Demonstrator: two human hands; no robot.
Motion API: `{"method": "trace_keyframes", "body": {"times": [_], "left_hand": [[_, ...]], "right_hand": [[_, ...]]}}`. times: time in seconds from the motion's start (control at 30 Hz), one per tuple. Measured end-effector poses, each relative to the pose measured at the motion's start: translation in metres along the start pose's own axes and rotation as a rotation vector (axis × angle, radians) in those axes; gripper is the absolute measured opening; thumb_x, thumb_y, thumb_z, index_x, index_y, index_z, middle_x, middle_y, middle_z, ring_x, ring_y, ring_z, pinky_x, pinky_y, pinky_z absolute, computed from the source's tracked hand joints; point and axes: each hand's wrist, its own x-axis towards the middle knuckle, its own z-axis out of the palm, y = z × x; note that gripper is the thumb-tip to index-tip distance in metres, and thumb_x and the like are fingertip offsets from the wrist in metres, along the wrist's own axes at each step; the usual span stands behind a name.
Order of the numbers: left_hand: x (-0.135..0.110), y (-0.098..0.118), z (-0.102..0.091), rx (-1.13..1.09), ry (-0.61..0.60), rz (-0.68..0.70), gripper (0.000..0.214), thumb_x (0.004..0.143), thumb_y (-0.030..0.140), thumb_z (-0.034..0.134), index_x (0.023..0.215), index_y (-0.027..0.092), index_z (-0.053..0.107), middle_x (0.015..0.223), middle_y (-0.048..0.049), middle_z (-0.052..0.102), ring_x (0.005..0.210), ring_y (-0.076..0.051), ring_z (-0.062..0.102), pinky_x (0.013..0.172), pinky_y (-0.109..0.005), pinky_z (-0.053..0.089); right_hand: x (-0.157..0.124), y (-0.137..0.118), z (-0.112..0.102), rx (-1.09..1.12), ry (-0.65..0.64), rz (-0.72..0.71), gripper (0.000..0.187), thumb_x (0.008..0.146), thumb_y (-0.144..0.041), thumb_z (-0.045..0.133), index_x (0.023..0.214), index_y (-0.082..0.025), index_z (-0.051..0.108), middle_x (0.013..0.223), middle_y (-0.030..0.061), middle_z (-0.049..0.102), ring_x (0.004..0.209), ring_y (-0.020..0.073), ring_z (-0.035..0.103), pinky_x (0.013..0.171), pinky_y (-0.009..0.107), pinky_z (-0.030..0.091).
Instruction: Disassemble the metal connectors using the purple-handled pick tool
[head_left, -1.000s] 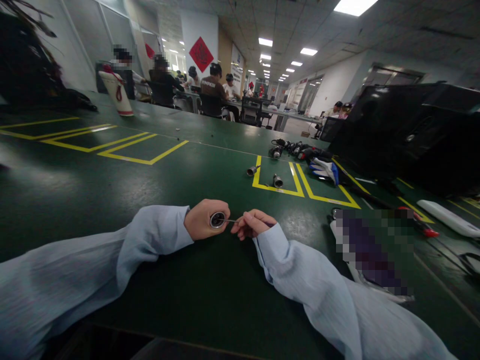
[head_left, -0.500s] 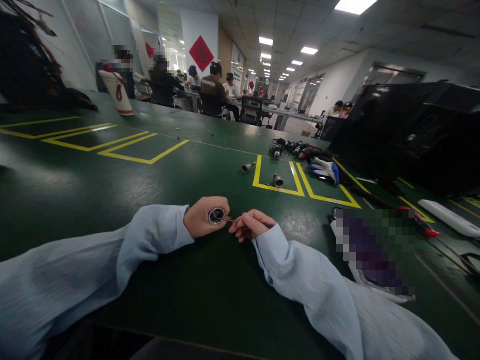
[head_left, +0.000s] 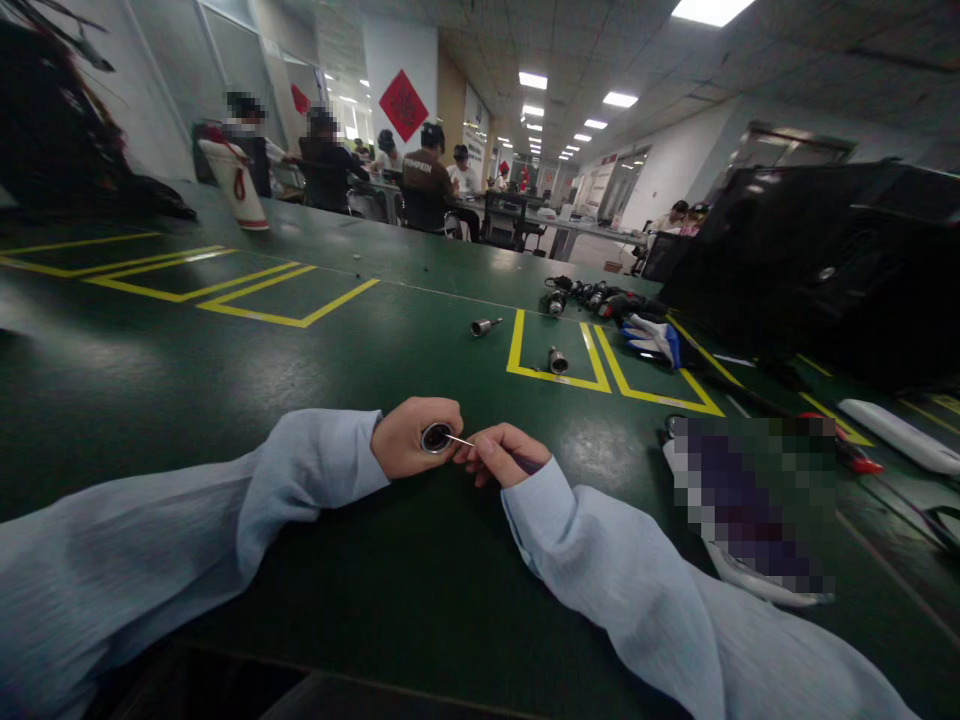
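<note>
A factory assembly hall: long green workbench (head_left: pixel 225 380) taped with yellow outlines (head_left: pixel 555 375), metal sockets (head_left: pixel 556 360) lying beyond the fingers (head_left: pixel 487 450), seated workers (head_left: pixel 427 185) farther off.

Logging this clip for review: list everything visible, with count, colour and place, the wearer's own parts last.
metal socket: 1, silver, gripped in left hand
thin pick: 1, metallic, tip in socket
loose sockets: 2, silver, by yellow box
tools pile: several, dark, far right
glove: 1, white-blue, beside pile
table: 1, green, yellow lines
people: several, seated, background
left hand: fist around socket
right hand: pinching pick
</note>
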Motion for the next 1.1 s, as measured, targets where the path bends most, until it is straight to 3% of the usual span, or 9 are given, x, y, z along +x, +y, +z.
{"method": "trace_keyframes", "body": {"times": [0.23, 0.43, 0.5, 0.67, 0.73, 0.8, 1.0, 1.1], "left_hand": [[0.0019, -0.0006, -0.0021, -0.071, 0.034, 0.020, 0.015, 0.072, 0.018, 0.055, 0.061, 0.014, 0.046, 0.056, 0.0012, 0.050, 0.051, -0.007, 0.045, 0.048, -0.017, 0.036], [0.0013, 0.0047, -0.0018, -0.083, 0.034, -0.037, 0.017, 0.073, 0.020, 0.055, 0.061, 0.013, 0.046, 0.057, 0.0007, 0.051, 0.052, -0.007, 0.046, 0.049, -0.018, 0.037], [0.0012, 0.0053, -0.0015, -0.069, 0.040, -0.058, 0.016, 0.073, 0.020, 0.055, 0.061, 0.013, 0.046, 0.057, 0.0008, 0.051, 0.052, -0.007, 0.045, 0.049, -0.018, 0.036], [0.0006, 0.0031, 0.0006, -0.008, 0.011, -0.044, 0.016, 0.073, 0.023, 0.055, 0.063, 0.014, 0.047, 0.057, 0.0016, 0.049, 0.051, -0.007, 0.043, 0.048, -0.017, 0.034], [0.0001, 0.0019, 0.0014, 0.024, -0.011, -0.037, 0.015, 0.073, 0.024, 0.054, 0.064, 0.014, 0.047, 0.058, 0.0015, 0.049, 0.052, -0.007, 0.043, 0.049, -0.018, 0.034], [-0.0003, 0.0011, 0.0019, 0.050, -0.028, -0.024, 0.014, 0.074, 0.024, 0.052, 0.065, 0.014, 0.047, 0.058, 0.0015, 0.049, 0.052, -0.007, 0.043, 0.049, -0.018, 0.034], [-0.0017, -0.0003, 0.0030, 0.085, -0.032, -0.016, 0.009, 0.074, 0.020, 0.050, 0.066, 0.014, 0.048, 0.060, 0.0006, 0.051, 0.053, -0.008, 0.045, 0.050, -0.018, 0.034], [-0.0018, -0.0010, 0.0035, 0.091, -0.032, -0.020, 0.008, 0.073, 0.019, 0.051, 0.068, 0.014, 0.048, 0.061, 0.0002, 0.052, 0.054, -0.008, 0.046, 0.050, -0.018, 0.035]], "right_hand": [[0.0031, 0.0047, -0.0025, 0.173, -0.011, 0.086, 0.028, 0.073, -0.045, 0.060, 0.066, -0.017, 0.059, 0.073, 0.0033, 0.065, 0.058, 0.0098, 0.056, 0.044, 0.018, 0.045], [0.0004, 0.0004, -0.0023, 0.097, -0.018, 0.054, 0.029, 0.075, -0.045, 0.056, 0.067, -0.018, 0.059, 0.072, 0.0033, 0.065, 0.058, 0.0105, 0.055, 0.046, 0.021, 0.045], [-0.0009, -0.0012, -0.0028, -0.023, -0.024, -0.036, 0.026, 0.079, -0.042, 0.053, 0.069, -0.018, 0.059, 0.073, 0.0035, 0.066, 0.058, 0.0106, 0.055, 0.048, 0.022, 0.045], [-0.0023, -0.0011, -0.0035, -0.511, -0.038, -0.429, 0.017, 0.080, -0.027, 0.050, 0.070, -0.018, 0.061, 0.069, 0.0043, 0.065, 0.065, 0.0140, 0.058, 0.063, 0.028, 0.045], [-0.0025, 0.0000, -0.0036, -0.611, -0.033, -0.498, 0.017, 0.080, -0.025, 0.050, 0.070, -0.018, 0.060, 0.067, 0.0046, 0.064, 0.063, 0.0143, 0.058, 0.063, 0.029, 0.044], [-0.0024, 0.0012, -0.0043, -0.601, -0.021, -0.463, 0.018, 0.080, -0.027, 0.050, 0.068, -0.018, 0.060, 0.065, 0.0040, 0.063, 0.060, 0.0136, 0.057, 0.060, 0.028, 0.044], [0.0002, 0.0010, -0.0075, -0.225, 0.021, -0.104, 0.029, 0.079, -0.039, 0.050, 0.063, -0.017, 0.059, 0.061, 0.0034, 0.063, 0.052, 0.0117, 0.056, 0.052, 0.025, 0.046], [0.0005, 0.0002, -0.0074, -0.166, 0.032, -0.048, 0.030, 0.079, -0.041, 0.051, 0.063, -0.017, 0.058, 0.062, 0.0034, 0.064, 0.053, 0.0113, 0.056, 0.054, 0.025, 0.047]]}}
